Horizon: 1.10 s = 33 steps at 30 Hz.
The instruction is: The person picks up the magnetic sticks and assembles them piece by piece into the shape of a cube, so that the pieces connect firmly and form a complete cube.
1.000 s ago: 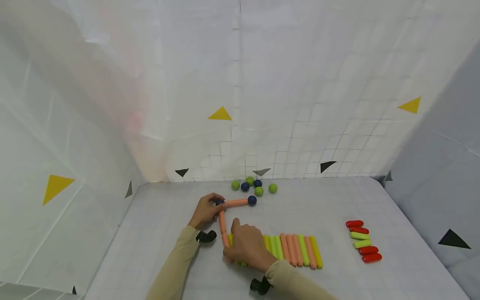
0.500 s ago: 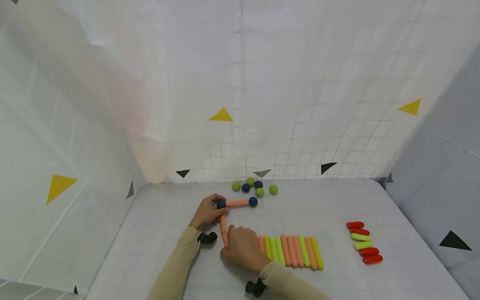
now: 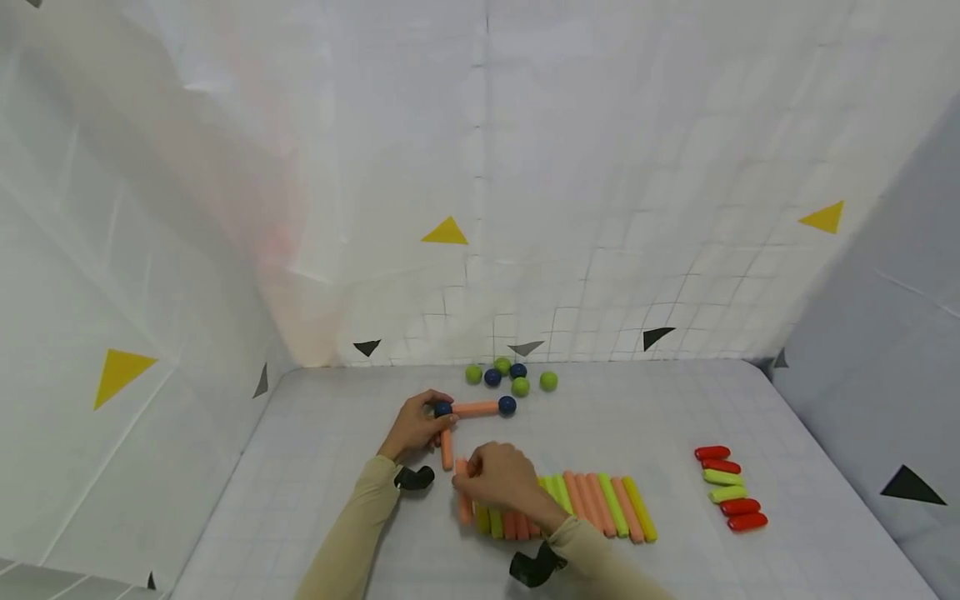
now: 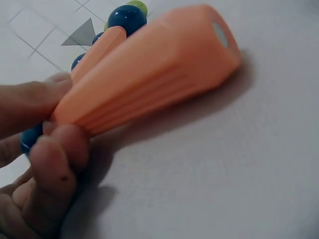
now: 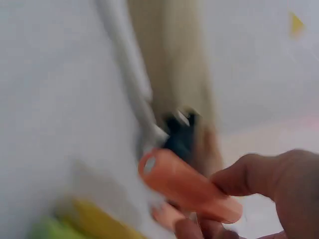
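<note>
My left hand (image 3: 414, 427) pinches an orange stick (image 4: 149, 69) between thumb and fingers, close to a dark blue ball (image 3: 443, 409) at its far end. From that ball a second orange stick (image 3: 476, 409) runs right to another dark blue ball (image 3: 507, 406). My right hand (image 3: 501, 477) holds a loose orange stick (image 5: 187, 186) between thumb and fingertips, slightly to the right of the first stick's near end and apart from it. In the right wrist view a hole shows in the end of this loose stick.
Under and beside my right hand lies a row of yellow, lime and orange sticks (image 3: 592, 504). Shorter red and lime pieces (image 3: 731, 492) form a column at the right. Several green and blue balls (image 3: 521, 387) sit at the table's back, before a white sheet wall.
The loose orange stick was lined up at the near end of the left-held stick; my right hand has drawn it away, toward me and right. My left hand has barely moved.
</note>
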### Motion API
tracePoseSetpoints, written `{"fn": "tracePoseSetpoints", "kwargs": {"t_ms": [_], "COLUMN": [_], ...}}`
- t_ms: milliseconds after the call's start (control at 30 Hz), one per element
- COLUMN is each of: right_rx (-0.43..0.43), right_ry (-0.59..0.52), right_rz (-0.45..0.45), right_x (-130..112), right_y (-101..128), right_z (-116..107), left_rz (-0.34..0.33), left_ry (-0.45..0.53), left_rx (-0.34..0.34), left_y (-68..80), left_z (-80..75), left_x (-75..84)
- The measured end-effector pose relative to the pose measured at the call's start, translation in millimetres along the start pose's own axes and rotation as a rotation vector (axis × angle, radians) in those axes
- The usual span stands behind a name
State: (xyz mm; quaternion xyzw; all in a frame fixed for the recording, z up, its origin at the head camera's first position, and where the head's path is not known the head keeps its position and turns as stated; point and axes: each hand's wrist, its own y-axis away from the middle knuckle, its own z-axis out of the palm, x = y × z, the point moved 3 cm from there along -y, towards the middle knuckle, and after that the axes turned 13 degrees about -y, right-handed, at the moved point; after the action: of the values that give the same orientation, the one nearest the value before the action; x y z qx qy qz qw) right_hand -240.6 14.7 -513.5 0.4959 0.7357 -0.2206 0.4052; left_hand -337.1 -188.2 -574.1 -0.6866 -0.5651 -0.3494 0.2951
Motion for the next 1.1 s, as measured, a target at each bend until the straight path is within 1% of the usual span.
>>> {"fn": "tracePoseSetpoints", "kwargs": {"t_ms": [67,167,233,300,400,533,733,833,967,1100], "right_rx": [0.029,0.079,0.11,0.125,0.123,0.117,0.137,0.154,0.175,0.204], "right_ry": [-0.053,-0.122,-0.143,-0.154,-0.143,-0.169,-0.212,-0.203,-0.189,-0.179], "right_rz": [0.027,0.1,0.158,0.212,0.263,0.292,0.304,0.315,0.329,0.314], "right_x": [7,23,36,49,62,71,73,75,80,84], "right_y": [-6,-16,-23,-29,-35,-40,-44,-47,-49,-50], "right_z": [-20,-46,-58,-64,-68,-66,-64,-64,-63,-63], "left_rz": [-0.006,-0.018,-0.025,-0.019,-0.015,-0.025,-0.015,-0.012,-0.025,-0.045], "left_ry": [-0.001,0.002,0.006,0.0,0.003,0.019,0.008,0.009,0.015,0.017], "left_rx": [0.001,0.006,0.009,0.015,0.019,0.017,0.012,0.007,-0.007,-0.017], "left_y": [-0.6,-1.5,-1.7,-1.6,-0.8,-0.3,-0.7,-1.1,-1.3,-0.8], "left_z": [-0.6,-1.7,-2.4,-3.1,-3.8,-3.3,-3.3,-2.6,-0.1,2.7], "left_x": [-0.9,-2.0,-2.7,-2.8,-2.3,-2.1,-1.8,-1.8,-1.2,-1.5]}}
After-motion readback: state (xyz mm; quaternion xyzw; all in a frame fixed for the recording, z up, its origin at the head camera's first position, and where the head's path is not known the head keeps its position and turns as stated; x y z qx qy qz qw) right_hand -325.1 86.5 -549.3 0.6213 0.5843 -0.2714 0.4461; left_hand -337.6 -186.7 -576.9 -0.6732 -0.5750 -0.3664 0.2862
